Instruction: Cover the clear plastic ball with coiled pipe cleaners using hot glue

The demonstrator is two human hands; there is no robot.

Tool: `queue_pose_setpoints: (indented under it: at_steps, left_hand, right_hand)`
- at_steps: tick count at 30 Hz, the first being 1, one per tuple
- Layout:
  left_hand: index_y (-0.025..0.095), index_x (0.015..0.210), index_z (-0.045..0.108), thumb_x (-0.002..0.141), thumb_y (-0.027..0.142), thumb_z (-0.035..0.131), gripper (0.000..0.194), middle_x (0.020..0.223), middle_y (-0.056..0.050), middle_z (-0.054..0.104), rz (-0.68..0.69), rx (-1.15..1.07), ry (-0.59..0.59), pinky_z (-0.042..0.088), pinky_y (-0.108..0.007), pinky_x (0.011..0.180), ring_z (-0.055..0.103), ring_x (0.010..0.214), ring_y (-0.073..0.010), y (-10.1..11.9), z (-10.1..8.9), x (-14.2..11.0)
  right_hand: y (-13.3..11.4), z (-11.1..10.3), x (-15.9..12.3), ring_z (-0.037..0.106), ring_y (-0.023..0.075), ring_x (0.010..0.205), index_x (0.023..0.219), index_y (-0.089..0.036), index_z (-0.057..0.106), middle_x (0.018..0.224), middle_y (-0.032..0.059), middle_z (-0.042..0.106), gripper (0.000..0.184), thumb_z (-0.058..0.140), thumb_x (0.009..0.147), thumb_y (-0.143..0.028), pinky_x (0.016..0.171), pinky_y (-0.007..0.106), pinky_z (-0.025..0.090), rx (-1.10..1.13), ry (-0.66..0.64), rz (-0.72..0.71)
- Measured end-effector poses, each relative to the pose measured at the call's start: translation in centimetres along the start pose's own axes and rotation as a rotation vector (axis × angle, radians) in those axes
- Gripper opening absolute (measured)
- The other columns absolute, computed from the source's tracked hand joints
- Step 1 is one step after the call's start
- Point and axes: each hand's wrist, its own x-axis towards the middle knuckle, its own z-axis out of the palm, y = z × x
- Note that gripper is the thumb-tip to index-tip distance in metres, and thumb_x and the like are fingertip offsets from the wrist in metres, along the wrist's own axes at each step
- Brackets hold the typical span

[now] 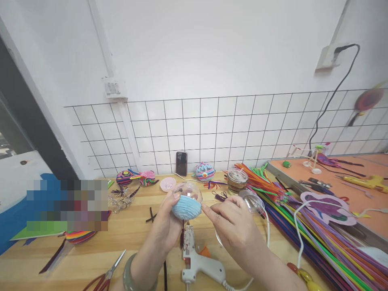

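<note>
My left hand (168, 216) grips a clear plastic ball whose lower part is wrapped in rows of light blue pipe cleaner (186, 208). The clear dome (190, 189) shows bare on top. A dark tassel (182, 238) hangs beneath the ball. My right hand (233, 224) is closed, its index fingertip touching the right edge of the blue rows; whatever lies under that fingertip is hidden. Below the ball, a white hot glue gun (201, 264) stands on the table with its nozzle end up. Red-handled scissors (106, 275) lie left of my left wrist.
Bundled coloured pipe cleaners (315, 234) spread across the right side. A white cord (298, 230) loops near my right arm. Behind the ball are a pink dish (167, 184), a phone (181, 163), a lidded cup (237, 180) and a finished decorated ball (204, 171). A yellow glue gun (366, 183) lies far right.
</note>
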Motion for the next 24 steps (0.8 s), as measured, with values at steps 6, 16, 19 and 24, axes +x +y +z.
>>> queue_pose_setpoints:
  at_steps: [6,16,19,24]
  left_hand:
    - [0.016,0.095,0.069,0.062,0.030,0.076,0.037,0.091,-0.006,0.070,-0.001,-0.016,0.003,0.049,-0.028,0.072,0.061,0.084,-0.0190,0.03,0.36,-0.08]
    - [0.018,0.092,0.063,0.071,0.029,0.067,0.024,0.090,-0.007,0.069,-0.142,-0.115,0.060,0.053,-0.032,0.071,0.066,0.085,-0.0217,-0.09,0.61,-0.12]
    - [0.018,0.099,0.061,0.077,0.029,0.060,0.025,0.094,-0.009,0.069,-0.174,-0.138,0.061,0.055,-0.034,0.070,0.068,0.087,-0.0231,-0.20,0.59,-0.20]
    - [0.018,0.102,0.059,0.085,0.029,0.054,0.021,0.093,-0.010,0.070,-0.205,-0.169,0.067,0.056,-0.034,0.067,0.069,0.086,-0.0229,-0.38,0.62,-0.34]
  right_hand:
    - [-0.43,-0.11,0.23,0.054,0.0151,0.064,0.117,-0.016,0.062,0.074,0.0029,0.066,0.037,0.045,0.088,0.000,0.069,0.035,0.040,0.031,-0.006,0.001]
    - [-0.38,0.24,0.03,0.055,0.0160,0.068,0.114,-0.014,0.062,0.078,0.0049,0.068,0.032,0.045,0.090,-0.001,0.070,0.036,0.041,0.040,0.028,-0.010]
    - [-0.53,0.21,0.13,0.053,0.0163,0.066,0.113,-0.012,0.062,0.077,0.0052,0.068,0.030,0.047,0.089,-0.002,0.068,0.035,0.042,0.041,0.022,-0.011]
    - [-0.79,-0.01,0.45,0.054,0.0174,0.067,0.116,-0.010,0.060,0.078,0.0069,0.068,0.030,0.048,0.089,-0.004,0.066,0.035,0.043,0.053,-0.018,-0.020]
